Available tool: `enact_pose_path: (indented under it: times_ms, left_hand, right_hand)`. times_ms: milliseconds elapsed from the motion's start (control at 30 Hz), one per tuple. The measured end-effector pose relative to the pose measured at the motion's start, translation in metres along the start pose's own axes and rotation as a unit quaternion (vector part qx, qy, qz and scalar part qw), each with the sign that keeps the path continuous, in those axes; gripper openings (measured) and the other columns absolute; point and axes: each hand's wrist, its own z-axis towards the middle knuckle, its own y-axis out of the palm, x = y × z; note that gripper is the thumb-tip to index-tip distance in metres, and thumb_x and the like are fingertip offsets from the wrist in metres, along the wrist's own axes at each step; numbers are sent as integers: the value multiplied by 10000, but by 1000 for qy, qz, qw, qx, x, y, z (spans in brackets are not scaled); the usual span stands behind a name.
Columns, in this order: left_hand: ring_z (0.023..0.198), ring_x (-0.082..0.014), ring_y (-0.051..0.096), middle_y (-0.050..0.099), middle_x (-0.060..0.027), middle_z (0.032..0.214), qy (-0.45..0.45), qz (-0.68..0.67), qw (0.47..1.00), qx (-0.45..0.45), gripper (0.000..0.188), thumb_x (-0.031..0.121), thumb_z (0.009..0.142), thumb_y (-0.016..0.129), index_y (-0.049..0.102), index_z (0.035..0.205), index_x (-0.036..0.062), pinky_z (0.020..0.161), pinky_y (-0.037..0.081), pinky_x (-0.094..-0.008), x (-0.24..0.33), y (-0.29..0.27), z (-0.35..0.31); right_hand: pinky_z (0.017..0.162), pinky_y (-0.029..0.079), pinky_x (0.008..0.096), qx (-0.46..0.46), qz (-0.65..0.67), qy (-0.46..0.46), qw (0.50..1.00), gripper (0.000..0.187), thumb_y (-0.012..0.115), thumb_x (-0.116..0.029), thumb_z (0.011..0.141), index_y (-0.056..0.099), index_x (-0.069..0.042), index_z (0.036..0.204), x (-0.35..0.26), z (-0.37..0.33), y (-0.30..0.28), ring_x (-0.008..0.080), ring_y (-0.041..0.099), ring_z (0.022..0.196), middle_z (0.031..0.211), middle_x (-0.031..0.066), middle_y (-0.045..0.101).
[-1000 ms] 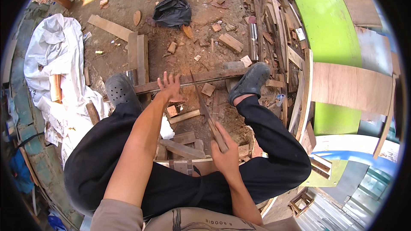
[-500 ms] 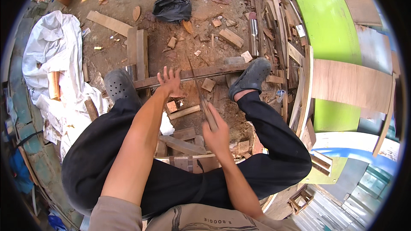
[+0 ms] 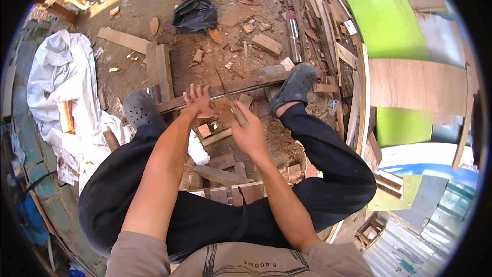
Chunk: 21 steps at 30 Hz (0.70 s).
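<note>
A long narrow wooden plank (image 3: 251,83) lies crosswise between my feet, one dark clog (image 3: 142,109) at its left end and the other clog (image 3: 296,83) at its right. My left hand (image 3: 199,101) presses on the plank left of its middle, fingers spread. My right hand (image 3: 248,132) is wrapped round the wooden handle of a handsaw (image 3: 222,82). The thin blade crosses the plank just right of my left hand and points away from me. How deep the blade sits in the wood is hard to make out.
Short wood offcuts (image 3: 221,173) lie close to me below the plank. A black plastic bag (image 3: 195,13) sits beyond it, and a white sheet (image 3: 61,82) spreads at the left. Long strips of timber (image 3: 328,25) are piled at the right, beside a bright green panel (image 3: 392,25).
My right hand and the saw have shifted forward, away from me, along the blade's line. My left hand stays on the plank. The whole view has tilted slightly.
</note>
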Motion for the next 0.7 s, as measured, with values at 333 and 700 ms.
enact_pose_path:
  times_ms: [333, 700]
  left_hand:
    - [1572, -468, -144, 37, -256, 1712, -11, 11, 1000, 11, 1314, 612, 728, 858, 66, 1649, 110, 1212, -41, -694, -1, -1, -2]
    - [1579, -458, -114, 47, -238, 1718, -14, 22, 999, 30, 1292, 652, 747, 825, 82, 1651, 103, 1225, -27, -682, 3, 1, 1]
  right_hand:
    - [1040, 489, 378, -22, 22, 9, 999, 567, 594, -41, 888, 535, 46, 1445, -39, -136, -74, 394, 633, 1276, 1326, 302, 650]
    - [945, 527, 409, -46, -45, -10, 998, 606, 683, -201, 950, 488, 70, 1456, -48, -119, -91, 448, 691, 1113, 1195, 329, 683]
